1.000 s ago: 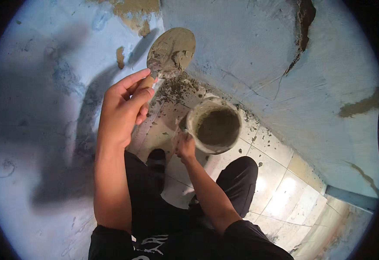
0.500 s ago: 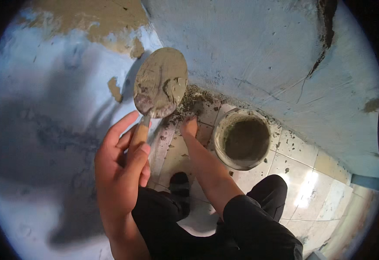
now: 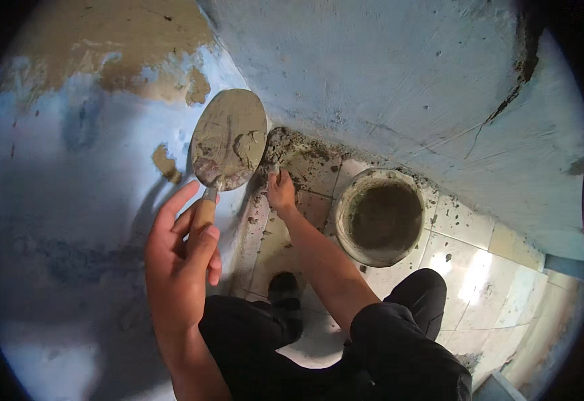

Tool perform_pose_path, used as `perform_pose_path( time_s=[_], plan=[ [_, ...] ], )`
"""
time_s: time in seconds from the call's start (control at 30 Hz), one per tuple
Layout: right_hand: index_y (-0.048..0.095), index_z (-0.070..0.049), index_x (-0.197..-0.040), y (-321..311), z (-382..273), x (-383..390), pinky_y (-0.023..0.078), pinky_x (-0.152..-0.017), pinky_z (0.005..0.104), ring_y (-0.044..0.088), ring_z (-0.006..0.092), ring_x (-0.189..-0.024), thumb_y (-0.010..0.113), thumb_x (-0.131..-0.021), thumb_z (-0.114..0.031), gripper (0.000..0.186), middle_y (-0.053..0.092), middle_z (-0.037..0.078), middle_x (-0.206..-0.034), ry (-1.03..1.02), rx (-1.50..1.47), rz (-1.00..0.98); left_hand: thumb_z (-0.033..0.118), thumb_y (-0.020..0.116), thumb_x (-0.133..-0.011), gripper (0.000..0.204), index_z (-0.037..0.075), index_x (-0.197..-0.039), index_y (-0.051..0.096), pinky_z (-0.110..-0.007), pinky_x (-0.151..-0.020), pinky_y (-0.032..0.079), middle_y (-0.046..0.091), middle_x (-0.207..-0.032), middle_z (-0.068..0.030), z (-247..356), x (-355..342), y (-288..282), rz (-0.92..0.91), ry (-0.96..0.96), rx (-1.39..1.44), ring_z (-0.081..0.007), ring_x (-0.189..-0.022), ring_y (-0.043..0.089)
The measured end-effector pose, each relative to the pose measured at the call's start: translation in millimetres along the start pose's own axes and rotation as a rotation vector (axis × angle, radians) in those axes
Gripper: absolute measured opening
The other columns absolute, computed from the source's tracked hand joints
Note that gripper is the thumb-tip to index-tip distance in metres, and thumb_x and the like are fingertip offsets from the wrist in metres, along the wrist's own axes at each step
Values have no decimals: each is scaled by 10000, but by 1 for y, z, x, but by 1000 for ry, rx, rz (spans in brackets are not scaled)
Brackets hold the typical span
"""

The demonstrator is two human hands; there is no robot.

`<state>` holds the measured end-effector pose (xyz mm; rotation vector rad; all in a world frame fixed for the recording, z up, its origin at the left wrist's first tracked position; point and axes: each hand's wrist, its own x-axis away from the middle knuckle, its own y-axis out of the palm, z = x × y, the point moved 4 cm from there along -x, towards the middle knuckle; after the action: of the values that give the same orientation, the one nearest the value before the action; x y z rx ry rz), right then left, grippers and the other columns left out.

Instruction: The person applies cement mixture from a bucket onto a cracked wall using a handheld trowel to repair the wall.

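Note:
My left hand [image 3: 181,257] is closed round the wooden handle of a trowel [image 3: 229,137], held up by the left wall. Its oval blade points away from me, coated in grey-brown mortar with a thicker lump on its right half. Low in the corner, my right hand [image 3: 281,192] reaches down with its fingers closed. A small greyish bit shows at its fingertips, but I cannot make out what it is. Just past those fingers lies a heap of mortar crumbs [image 3: 285,142] along the wall's foot. To the right of my right forearm stands a round bucket [image 3: 350,244] holding dark wet mortar.
The left wall [image 3: 58,200] is bluish, with a brown mortar patch [image 3: 151,40] at its top. A dark crack [image 3: 506,100] runs down the right wall [image 3: 372,73]. Crumbs litter the pale floor tiles [image 3: 462,224]. My bent knees and dark-shod foot [image 3: 284,291] are below.
My right hand has turned and shifted slightly left, and a greyish bit now shows at its fingertips. The trowel in my left hand sits a little lower and further left in view.

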<state>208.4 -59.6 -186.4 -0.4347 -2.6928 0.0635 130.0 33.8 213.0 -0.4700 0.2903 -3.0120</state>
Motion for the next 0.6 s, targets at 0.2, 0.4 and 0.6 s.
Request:
perform_pose_path(
  time_s=[0.2,0.4,0.6],
  plan=[
    [490,2,-1087,-50,-39,68,461,-561,375,516,184,-586,542,-1056,-293,301,496,61,-729,17,-241,-173,-14,595,-958,501,-21,-1449,495,-219,-486,397,695,-1200,-152,-1,7,4,-76,38,-48,-48,-578,494],
    [502,-25,-1280,-175,-104,178,392,-446,279,475,72,-522,533,-1053,-273,337,485,-4,-723,58,-230,-158,-12,601,-953,474,-2,-1419,515,-232,-499,406,665,-1001,-78,5,13,27,-115,85,-43,-64,-586,510],
    [517,-11,-1309,-287,-76,227,545,-625,445,687,377,-726,537,-995,-174,355,653,200,-868,-468,426,181,-10,600,-954,509,-5,-1454,505,-218,-478,380,682,-1078,-103,9,26,60,-197,111,-68,-45,-586,499]
  ],
)
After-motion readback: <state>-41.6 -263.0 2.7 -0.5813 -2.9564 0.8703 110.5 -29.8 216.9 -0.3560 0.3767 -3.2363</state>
